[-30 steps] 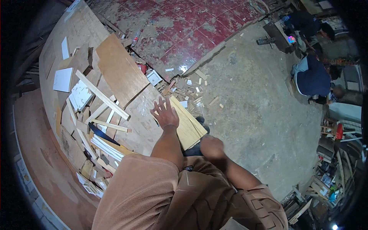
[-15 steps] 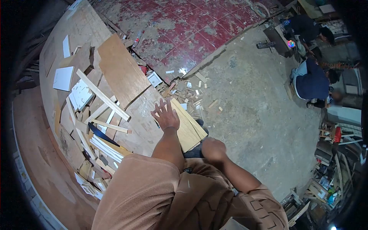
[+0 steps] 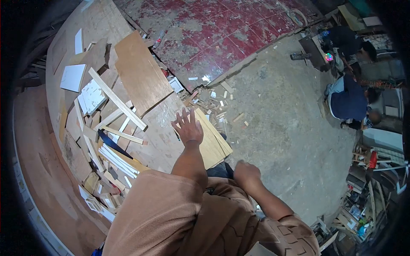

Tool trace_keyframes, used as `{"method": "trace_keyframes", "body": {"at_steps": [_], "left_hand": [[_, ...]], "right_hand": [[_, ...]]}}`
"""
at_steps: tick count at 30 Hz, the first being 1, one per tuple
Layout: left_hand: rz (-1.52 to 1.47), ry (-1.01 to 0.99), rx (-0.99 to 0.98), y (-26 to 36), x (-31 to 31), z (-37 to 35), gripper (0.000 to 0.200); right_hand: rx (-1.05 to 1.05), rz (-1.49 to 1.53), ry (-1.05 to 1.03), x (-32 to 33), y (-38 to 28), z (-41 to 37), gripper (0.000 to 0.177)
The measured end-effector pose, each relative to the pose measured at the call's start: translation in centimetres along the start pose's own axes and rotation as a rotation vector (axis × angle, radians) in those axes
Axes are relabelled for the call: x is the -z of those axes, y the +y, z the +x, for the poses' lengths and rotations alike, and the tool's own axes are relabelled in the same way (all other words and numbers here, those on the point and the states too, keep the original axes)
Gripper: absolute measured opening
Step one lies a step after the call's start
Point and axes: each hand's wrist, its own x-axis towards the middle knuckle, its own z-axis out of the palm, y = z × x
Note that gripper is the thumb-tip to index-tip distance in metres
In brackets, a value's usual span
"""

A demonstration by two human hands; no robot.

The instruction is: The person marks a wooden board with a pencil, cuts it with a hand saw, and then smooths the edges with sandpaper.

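Workshop floor (image 3: 277, 128); my left hand (image 3: 188, 128), fingers spread wide, reaching over pale plank (image 3: 213, 143) at its 4 o'clock; right hand (image 3: 246, 174) curled shut, empty; next, I judge: grip plank's edge

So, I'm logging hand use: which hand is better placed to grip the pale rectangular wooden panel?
Left, probably. The left hand is spread open over the pale rectangular wooden panel, while the right hand is a closed fist near the body, apart from it.
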Motion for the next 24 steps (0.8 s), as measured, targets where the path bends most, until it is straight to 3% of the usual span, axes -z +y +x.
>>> {"method": "trace_keyframes", "body": {"at_steps": [3, 5, 8, 9, 12, 14, 21, 24], "left_hand": [[0.004, 0.007, 0.007, 0.1, 0.2, 0.1, 0.065], [0.0, -0.005, 0.004, 0.1, 0.3, 0.0, 0.065], [0.005, 0.019, 0.009, 0.1, 0.0, 0.1, 0.064], [-0.015, 0.026, 0.006, 0.0, -0.2, 0.1, 0.064], [-0.025, 0.018, 0.006, -0.1, -0.2, 0.2, 0.064], [-0.013, 0.001, 0.012, -0.1, -0.2, 0.1, 0.064], [-0.008, 0.026, 0.014, -0.1, -0.2, 0.2, 0.065], [-0.027, 0.069, -0.007, 0.0, -0.4, 0.1, 0.064]], "right_hand": [[0.162, -0.075, 0.022, -2.4, -1.4, 5.5, 0.03], [0.063, -0.016, 0.075, -5.9, -2.8, 11.7, 0.028], [-0.005, 0.12, 0.172, -5.9, -3.1, 11.9, 0.027], [0.097, 0.053, 0.088, -4.4, -2.3, 9.1, 0.029], [0.014, 0.107, 0.006, -1.6, -1.0, 2.7, 0.031], [-0.035, -0.014, -0.113, 1.7, -1.4, -1.2, 0.032], [0.075, 0.043, 0.084, -4.1, -3.1, 10.4, 0.031], [0.053, 0.091, 0.112, -5.1, -1.9, 9.7, 0.031]]}}
